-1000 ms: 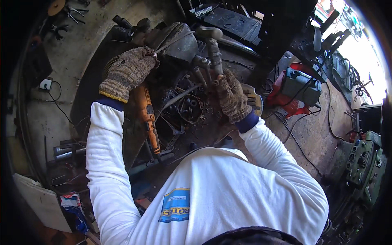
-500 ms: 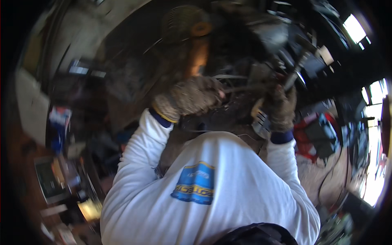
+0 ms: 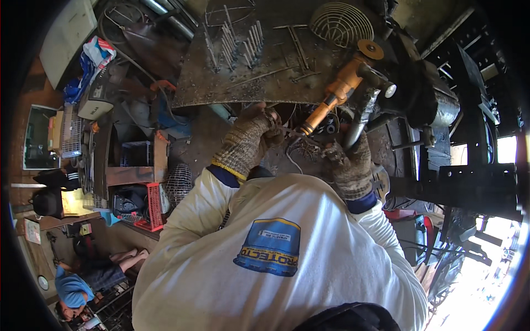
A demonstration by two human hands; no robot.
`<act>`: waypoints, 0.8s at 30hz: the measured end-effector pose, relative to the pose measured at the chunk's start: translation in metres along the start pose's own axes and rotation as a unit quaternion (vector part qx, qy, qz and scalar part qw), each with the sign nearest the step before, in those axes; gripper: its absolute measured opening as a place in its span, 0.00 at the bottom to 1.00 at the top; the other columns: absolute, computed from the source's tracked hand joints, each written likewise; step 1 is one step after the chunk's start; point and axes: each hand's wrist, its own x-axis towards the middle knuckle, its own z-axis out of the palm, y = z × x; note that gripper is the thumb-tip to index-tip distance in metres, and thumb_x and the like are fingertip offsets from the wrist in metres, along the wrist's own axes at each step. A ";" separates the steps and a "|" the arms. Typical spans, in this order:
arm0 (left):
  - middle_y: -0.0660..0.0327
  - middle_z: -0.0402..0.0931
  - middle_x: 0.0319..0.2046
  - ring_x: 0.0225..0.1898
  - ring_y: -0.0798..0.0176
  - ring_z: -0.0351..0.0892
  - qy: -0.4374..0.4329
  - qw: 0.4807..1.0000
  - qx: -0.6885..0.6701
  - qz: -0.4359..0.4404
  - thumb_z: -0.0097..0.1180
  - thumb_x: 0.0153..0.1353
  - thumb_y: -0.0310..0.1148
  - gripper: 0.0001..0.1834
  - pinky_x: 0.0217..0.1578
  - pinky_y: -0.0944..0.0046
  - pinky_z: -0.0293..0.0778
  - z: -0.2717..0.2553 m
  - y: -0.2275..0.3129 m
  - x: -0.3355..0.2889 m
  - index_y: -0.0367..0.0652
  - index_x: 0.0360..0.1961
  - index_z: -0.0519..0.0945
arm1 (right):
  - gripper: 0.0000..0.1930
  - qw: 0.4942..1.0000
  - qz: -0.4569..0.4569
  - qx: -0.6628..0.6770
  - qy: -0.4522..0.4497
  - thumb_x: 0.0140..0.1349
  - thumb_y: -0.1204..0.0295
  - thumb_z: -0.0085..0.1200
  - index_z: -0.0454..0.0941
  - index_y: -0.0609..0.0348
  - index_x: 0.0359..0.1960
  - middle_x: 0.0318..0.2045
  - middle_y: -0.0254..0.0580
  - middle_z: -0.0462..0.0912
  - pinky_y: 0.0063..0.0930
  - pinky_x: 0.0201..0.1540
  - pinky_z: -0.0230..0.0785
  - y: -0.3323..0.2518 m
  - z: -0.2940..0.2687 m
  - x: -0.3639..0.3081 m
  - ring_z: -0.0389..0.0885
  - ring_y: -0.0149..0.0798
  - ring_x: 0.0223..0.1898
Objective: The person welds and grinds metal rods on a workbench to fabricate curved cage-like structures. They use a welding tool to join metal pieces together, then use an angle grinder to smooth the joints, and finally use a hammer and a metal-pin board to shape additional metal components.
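My left hand, in a brown knit glove, is closed with its fingers pinched on one end of a thin dark metal strip. The strip spans the gap to my right hand, gloved alike, whose fingertips meet its other end. In that right hand is also a hammer with a silver pipe-like handle, its head pointing away from me over the bench edge. Just beyond, an orange angle grinder with a brown disc lies on the metal workbench.
Several upright rods, a round coil-like grate and loose bars are on the bench. A vise-like block is at right. Red crate and shelving stand left. A person reclines at lower left.
The view has swung and sharpened from a blur, bringing the bench top and left side into sight. Both hands still hold the strip, and the hammer stays in my right hand.
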 end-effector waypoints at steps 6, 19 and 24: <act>0.61 0.81 0.42 0.43 0.61 0.83 -0.132 0.991 -0.015 0.030 0.61 0.66 0.29 0.07 0.40 0.54 0.84 -0.073 0.044 0.050 0.51 0.44 0.82 | 0.26 0.996 -0.042 -0.074 0.036 0.64 0.73 0.66 0.66 0.55 0.60 0.37 0.37 0.81 0.26 0.34 0.78 0.017 0.062 0.043 0.84 0.32 0.37; 0.59 0.83 0.34 0.25 0.67 0.81 -0.075 0.987 0.048 -0.137 0.58 0.69 0.37 0.10 0.23 0.64 0.81 -0.127 0.152 0.083 0.43 0.44 0.78 | 0.20 0.948 -0.123 -0.293 0.033 0.67 0.81 0.55 0.67 0.57 0.59 0.40 0.44 0.80 0.34 0.35 0.79 0.111 0.204 0.109 0.82 0.37 0.38; 0.62 0.83 0.31 0.26 0.68 0.82 -0.152 0.937 0.303 0.089 0.58 0.69 0.35 0.08 0.23 0.65 0.80 -0.159 0.153 0.111 0.43 0.42 0.78 | 0.24 0.934 -0.031 -0.354 0.013 0.65 0.73 0.61 0.66 0.58 0.60 0.39 0.39 0.84 0.27 0.31 0.76 0.100 0.235 0.131 0.82 0.32 0.30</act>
